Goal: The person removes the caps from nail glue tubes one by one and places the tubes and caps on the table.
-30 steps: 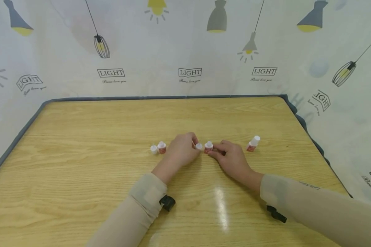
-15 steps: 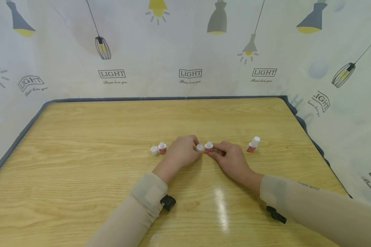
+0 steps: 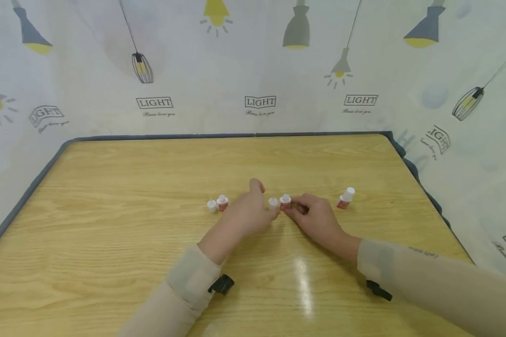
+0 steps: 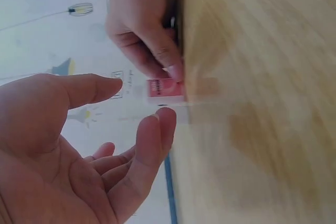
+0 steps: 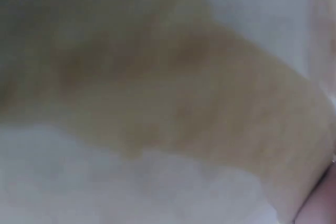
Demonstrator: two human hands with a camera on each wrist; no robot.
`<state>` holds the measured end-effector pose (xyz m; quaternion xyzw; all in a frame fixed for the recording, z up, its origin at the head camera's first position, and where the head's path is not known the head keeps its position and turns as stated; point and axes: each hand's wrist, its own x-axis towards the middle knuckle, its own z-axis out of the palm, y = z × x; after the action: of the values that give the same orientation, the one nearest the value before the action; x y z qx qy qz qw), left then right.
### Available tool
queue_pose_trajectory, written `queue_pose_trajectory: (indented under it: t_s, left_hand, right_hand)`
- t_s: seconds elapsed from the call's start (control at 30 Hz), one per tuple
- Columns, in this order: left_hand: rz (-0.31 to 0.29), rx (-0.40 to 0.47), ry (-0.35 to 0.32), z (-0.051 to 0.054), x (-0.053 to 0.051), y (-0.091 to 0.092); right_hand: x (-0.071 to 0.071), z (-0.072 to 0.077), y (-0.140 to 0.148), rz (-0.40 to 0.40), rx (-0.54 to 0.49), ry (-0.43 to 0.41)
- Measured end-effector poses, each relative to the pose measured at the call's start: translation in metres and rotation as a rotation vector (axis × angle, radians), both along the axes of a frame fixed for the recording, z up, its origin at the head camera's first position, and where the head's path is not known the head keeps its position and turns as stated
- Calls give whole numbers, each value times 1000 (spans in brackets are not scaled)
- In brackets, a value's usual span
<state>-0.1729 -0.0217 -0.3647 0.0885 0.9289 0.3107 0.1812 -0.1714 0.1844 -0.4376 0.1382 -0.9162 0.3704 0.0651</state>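
— While the yellow wood-grain table (image 3: 109, 262) fills the lower head view, hand status?
— Left hand (image 3: 246, 210): thumb and fingers apart. Right hand (image 3: 318, 217): pinching the little white plastic bottle with red label (image 3: 285, 202).
— Sitting where?
— Upright on the table, just right of a small round white plastic cap (image 3: 272, 203).

Lamp-print backdrop (image 3: 206, 70) w/ LIGHT lettering (image 3: 260, 101) behind wood tbl (image 3: 265, 267)

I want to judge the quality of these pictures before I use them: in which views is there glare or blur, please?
Head view: a bright glare streak on the table; left wrist view: left hand fairly clear, lettering on the small bottle too soft to read; right wrist view: heavily blurred, mostly vague brown and pale patches.
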Motion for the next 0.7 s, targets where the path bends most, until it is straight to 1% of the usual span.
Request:
queue_pose_trajectory:
  t_s: [0.13,0.23,0.37,0.43,0.5,0.6,0.7]
  left_hand:
    - [-28,-31,33,16,6,-2]
    - [-46,-16,49,25,9,-3]
    - [-49,11,99,37,7,-4]
    - [-64,9,131,43,3,-2]
    - [-88,2,164,50,-3,4]
    - [-111,-3,192,59,-11,11]
    - [-123,-2,226,65,-18,21]
  right_hand:
    - [1,6,5,24,-1,-59]
    - [3,10,9,69,37,-100]
    - [4,23,11,129,112,-137]
    - [5,38,12,120,131,-165]
    - [4,58,15,96,126,-173]
    - [1,93,19,59,117,-147]
    - [-5,119,29,32,112,-106]
